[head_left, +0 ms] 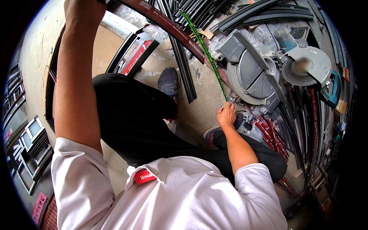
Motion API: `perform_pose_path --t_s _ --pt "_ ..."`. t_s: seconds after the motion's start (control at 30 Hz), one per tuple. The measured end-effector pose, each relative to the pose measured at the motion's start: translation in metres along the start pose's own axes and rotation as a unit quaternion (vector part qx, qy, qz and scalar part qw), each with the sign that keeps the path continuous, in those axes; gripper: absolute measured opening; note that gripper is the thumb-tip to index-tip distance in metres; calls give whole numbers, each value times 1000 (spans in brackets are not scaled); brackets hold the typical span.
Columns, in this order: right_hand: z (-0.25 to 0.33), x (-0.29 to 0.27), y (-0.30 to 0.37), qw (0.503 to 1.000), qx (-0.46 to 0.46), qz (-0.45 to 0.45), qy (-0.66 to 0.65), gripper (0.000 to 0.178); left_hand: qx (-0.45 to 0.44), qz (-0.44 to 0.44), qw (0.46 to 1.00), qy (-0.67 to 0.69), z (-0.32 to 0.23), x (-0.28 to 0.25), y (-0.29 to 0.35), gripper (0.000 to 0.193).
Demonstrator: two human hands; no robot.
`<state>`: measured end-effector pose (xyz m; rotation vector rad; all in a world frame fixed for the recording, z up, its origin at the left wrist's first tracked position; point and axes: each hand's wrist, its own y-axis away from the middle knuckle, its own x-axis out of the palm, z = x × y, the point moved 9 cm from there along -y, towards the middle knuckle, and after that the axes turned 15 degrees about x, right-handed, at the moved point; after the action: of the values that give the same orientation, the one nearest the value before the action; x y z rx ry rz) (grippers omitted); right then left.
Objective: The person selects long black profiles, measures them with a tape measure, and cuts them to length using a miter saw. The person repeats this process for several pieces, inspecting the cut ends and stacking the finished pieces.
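My right hand (227,114), closed low over the floor at centre right, pinches the near end of a green measuring tape (207,53). The tape runs from there up and away to the far pile of bars. My raised left hand (85,10) is cut off by the top edge, so its fingers are hidden. A dark strip touches its right side. Close to that hand, a long dark red metal profile (165,27) slants down to the right, its lower end just left of the tape. Black profiles (184,69) lie beneath it.
A mitre saw with a round grey base (251,74) and a toothed blade (299,72) stands at right. Below it lie red-wrapped offcuts (270,134) and bundled dark profiles (301,119). Frame pieces (132,53) are by my left knee, and small window frames (32,153) at far left.
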<state>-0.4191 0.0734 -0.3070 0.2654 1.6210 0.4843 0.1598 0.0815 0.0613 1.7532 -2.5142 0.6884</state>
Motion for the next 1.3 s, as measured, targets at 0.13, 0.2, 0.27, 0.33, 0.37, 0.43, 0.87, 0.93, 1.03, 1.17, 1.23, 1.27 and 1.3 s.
perform_pose_path --t_s 0.13,0.2,0.27,0.33,0.37,0.43,0.87,0.93,1.03,1.17,1.23,1.27,1.3 --pt "-6 -3 -2 999 42 4 5 48 -5 3 1000 -14 -1 3 1 30" --pt "-7 -3 -3 998 56 5 5 49 -3 0 1000 -18 -1 2 0 30" --pt "-7 -5 -3 998 59 2 2 48 1 -4 1000 -24 -1 1 -1 30" --pt "-8 -4 -3 997 75 5 5 49 4 -5 1000 -25 0 2 0 30" --pt "-10 -3 -3 996 84 7 6 49 3 0 1000 -25 0 2 -1 30" --pt "-12 -4 -4 995 94 7 8 51 2 9 1000 -26 2 2 -2 31" --pt "-36 20 -6 972 196 130 10 66 -6 11 1000 -21 3 4 3 36" --pt "-36 21 -6 970 202 136 9 67 -4 10 1000 -20 1 2 2 36" --pt "-37 21 -7 972 201 125 12 67 -2 10 1000 -24 -2 2 1 36" --pt "-13 0 4 988 149 27 38 56 18 23 999 -21 -5 2 7 36" --pt "16 -6 10 997 77 -11 1 51 3 11 1000 -22 -2 -4 6 36" --pt "38 -10 13 999 31 -16 -25 52 1 5 1000 -26 -4 -7 2 36" --pt "58 -13 15 998 -10 -24 -49 54 0 12 1000 -21 -3 -6 1 36"
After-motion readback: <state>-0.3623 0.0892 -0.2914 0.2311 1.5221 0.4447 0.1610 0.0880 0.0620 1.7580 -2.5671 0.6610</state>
